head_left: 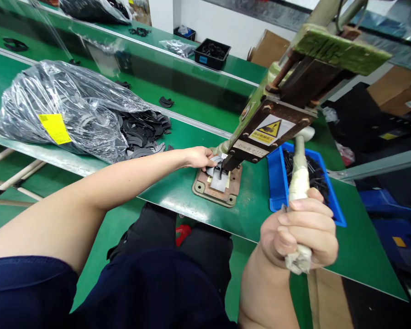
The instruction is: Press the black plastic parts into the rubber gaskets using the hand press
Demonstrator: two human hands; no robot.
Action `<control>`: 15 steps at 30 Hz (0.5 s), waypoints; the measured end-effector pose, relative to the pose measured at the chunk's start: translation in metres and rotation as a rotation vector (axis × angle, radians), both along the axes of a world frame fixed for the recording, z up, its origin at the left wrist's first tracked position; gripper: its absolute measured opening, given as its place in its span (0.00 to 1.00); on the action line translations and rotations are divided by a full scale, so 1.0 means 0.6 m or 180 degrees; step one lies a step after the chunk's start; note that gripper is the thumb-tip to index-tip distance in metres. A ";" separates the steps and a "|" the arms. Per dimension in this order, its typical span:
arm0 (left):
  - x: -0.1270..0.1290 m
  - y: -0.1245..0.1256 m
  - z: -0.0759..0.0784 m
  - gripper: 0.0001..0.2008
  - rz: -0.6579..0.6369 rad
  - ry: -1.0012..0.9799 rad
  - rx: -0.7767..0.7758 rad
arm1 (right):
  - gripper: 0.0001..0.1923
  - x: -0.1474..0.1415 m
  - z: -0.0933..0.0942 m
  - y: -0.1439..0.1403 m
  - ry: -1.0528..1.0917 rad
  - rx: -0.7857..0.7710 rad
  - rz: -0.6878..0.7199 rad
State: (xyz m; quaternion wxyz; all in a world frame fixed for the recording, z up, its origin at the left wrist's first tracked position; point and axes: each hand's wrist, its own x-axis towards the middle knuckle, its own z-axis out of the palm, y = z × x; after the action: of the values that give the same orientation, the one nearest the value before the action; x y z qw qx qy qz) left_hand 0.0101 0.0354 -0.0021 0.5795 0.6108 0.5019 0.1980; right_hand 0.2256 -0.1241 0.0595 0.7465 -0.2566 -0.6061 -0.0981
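A green hand press with a warning sticker stands on the bench. My right hand is wrapped round its lever, whose grip is covered in pale tape. At the press base, my left hand pinches a curved dark plastic part close under the ram. A small metal plate lies on the base in front of the ram. My fingers and the ram hide some of the curved part.
Left of the press, a clear plastic bag spills many curved black parts onto the green bench. A blue bin of black pieces sits right of the press. One loose part and a black tray are farther back.
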 end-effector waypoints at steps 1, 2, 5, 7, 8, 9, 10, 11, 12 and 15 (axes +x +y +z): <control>0.001 -0.002 0.002 0.13 0.0015 0.0026 0.0034 | 0.15 0.001 0.000 -0.001 -0.0028 -0.0030 0.0023; 0.002 -0.003 0.003 0.13 0.0031 0.0066 0.0078 | 0.14 0.002 0.000 -0.002 -0.0050 -0.0036 0.0052; 0.003 -0.005 0.008 0.12 0.0037 0.0226 0.0218 | 0.14 0.002 0.000 -0.003 -0.0026 0.0060 0.0083; 0.003 -0.004 0.008 0.11 -0.0011 0.0355 0.0341 | 0.14 0.002 0.001 -0.004 -0.0022 0.0022 0.0024; 0.003 -0.004 0.008 0.11 -0.0055 0.0413 0.0423 | 0.14 0.001 0.001 -0.004 -0.0030 -0.0016 -0.0016; 0.002 -0.004 0.007 0.10 -0.0097 0.0455 0.0512 | 0.13 0.000 0.002 -0.004 -0.0055 -0.0070 -0.0042; 0.001 -0.004 0.006 0.10 -0.0130 0.0475 0.0593 | 0.13 0.000 0.002 -0.004 -0.0066 -0.0091 -0.0045; 0.000 -0.003 0.005 0.09 -0.0154 0.0480 0.0639 | 0.12 -0.001 0.002 -0.003 -0.0057 -0.0071 -0.0025; -0.001 -0.003 0.005 0.09 -0.0163 0.0469 0.0641 | 0.12 -0.002 0.002 -0.001 -0.0035 -0.0001 0.0009; 0.000 0.000 0.011 0.11 -0.0196 0.0432 0.0381 | 0.11 -0.004 0.003 0.004 0.0052 0.0201 0.0093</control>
State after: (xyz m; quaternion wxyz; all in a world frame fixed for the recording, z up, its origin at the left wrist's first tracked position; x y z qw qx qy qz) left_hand 0.0098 0.0354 0.0047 0.5124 0.6714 0.5084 0.1679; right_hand 0.2231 -0.1215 0.0613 0.7605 -0.2249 -0.6002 -0.1042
